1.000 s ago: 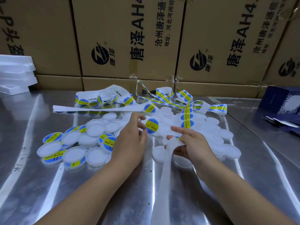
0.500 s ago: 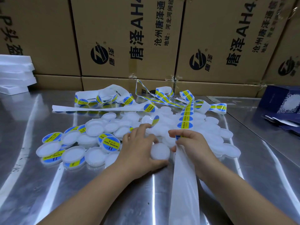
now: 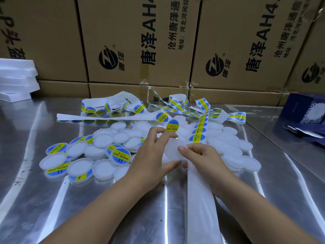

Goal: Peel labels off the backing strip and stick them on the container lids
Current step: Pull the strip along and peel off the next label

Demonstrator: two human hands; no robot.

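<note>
A heap of round white lids (image 3: 226,143) lies on the steel table (image 3: 88,199); some lids on the left (image 3: 121,156) carry blue-and-yellow labels. My left hand (image 3: 151,155) grips a plain white lid (image 3: 173,150) between thumb and fingers, and a peeled round label (image 3: 172,125) sticks up from its fingertips. My right hand (image 3: 204,157) touches the same lid's right edge and pinches the white backing strip (image 3: 200,191), which runs toward me bare and away from me with labels (image 3: 199,132) on it.
More coiled label strip (image 3: 123,106) lies behind the lids. Cardboard boxes (image 3: 140,41) wall off the back of the table. White foam trays (image 3: 15,78) are stacked at far left. A dark blue box (image 3: 306,110) and flat blue cartons (image 3: 309,132) sit at right.
My left hand took a plain lid from the table and lifted it a little, with the peeled label still on its fingertips. My right hand slid up the strip to the lid.
</note>
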